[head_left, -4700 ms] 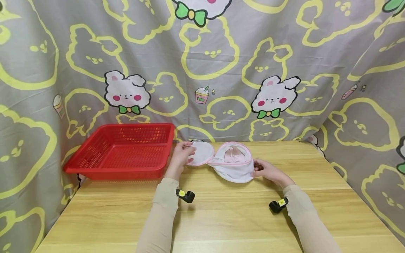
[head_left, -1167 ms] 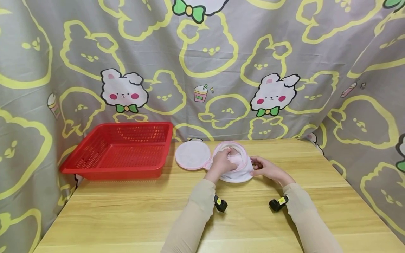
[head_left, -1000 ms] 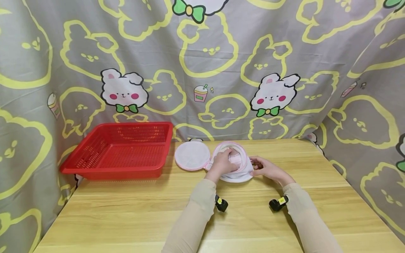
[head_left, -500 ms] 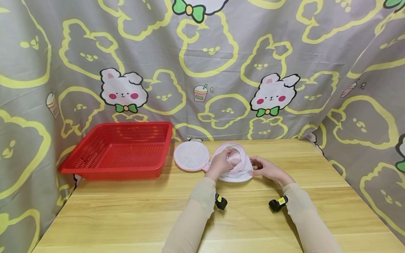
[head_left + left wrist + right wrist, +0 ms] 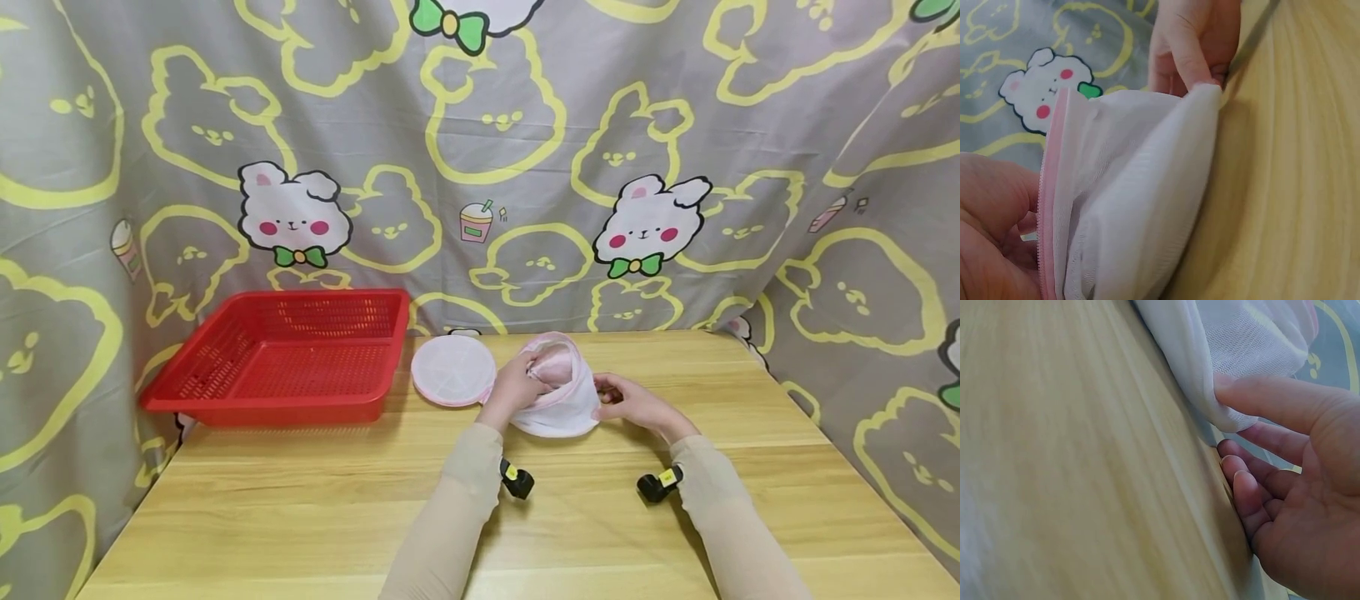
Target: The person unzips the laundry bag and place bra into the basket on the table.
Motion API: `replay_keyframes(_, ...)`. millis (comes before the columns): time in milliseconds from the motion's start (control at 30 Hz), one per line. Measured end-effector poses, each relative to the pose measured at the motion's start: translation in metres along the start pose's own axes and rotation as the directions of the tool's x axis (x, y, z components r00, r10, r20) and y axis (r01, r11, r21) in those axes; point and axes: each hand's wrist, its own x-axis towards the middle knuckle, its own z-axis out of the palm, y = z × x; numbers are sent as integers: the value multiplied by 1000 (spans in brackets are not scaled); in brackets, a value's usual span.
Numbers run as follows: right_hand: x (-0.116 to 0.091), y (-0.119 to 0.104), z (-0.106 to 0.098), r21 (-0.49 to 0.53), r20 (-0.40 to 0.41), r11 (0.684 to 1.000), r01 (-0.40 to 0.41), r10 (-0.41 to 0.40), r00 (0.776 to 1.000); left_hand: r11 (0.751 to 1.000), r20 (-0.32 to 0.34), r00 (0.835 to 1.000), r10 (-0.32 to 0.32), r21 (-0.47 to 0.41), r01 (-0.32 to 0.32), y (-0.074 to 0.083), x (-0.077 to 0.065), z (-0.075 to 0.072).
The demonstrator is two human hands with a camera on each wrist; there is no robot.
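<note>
A white mesh laundry bag [image 5: 558,417] with a pink zipper rim stands on the table, its round lid [image 5: 453,371] folded open to the left. Inside the mouth shows a smooth pink cloth item [image 5: 557,367]. My left hand [image 5: 513,387] reaches over the left rim and grips the pink item, its fingertips partly hidden inside. In the left wrist view that hand lies beside the pink zipper edge [image 5: 1050,200]. My right hand [image 5: 633,404] pinches the bag's lower right edge between thumb and index finger, the other fingers curled beneath, as the right wrist view shows.
A red plastic basket [image 5: 322,408] with perforated walls stands on the table's left side, close to the lid. The wood-grain table [image 5: 570,533] stretches in front of the bag. A grey patterned curtain [image 5: 517,283] hangs behind and along both sides.
Earlier my left hand was at the lid, then moved right into the bag's mouth. Now it has drawn slightly back left, and the bag's rim tilts up more. My right hand keeps its place.
</note>
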Motion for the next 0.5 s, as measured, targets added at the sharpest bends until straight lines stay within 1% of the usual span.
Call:
replay_keyframes(133,0,0,0,-6,-6,1000,-4,4,1000,1000,-2,1000,9,-19,-9,4,-1,-5)
replay_keyframes(200,1,0,1,-11,-10,1000,0,-1,1000,1000,-3,1000,3,-11,-3,5,-1,-8)
replay_keyframes(433,1,1,1,-46,-16,999,21,-22,1000,1000,-25,999,21,-11,-21,7,2,-16)
replay_keyframes(500,2,2,1,-59,-26,998,8,-9,1000,1000,-26,999,26,-6,-27,7,4,-17)
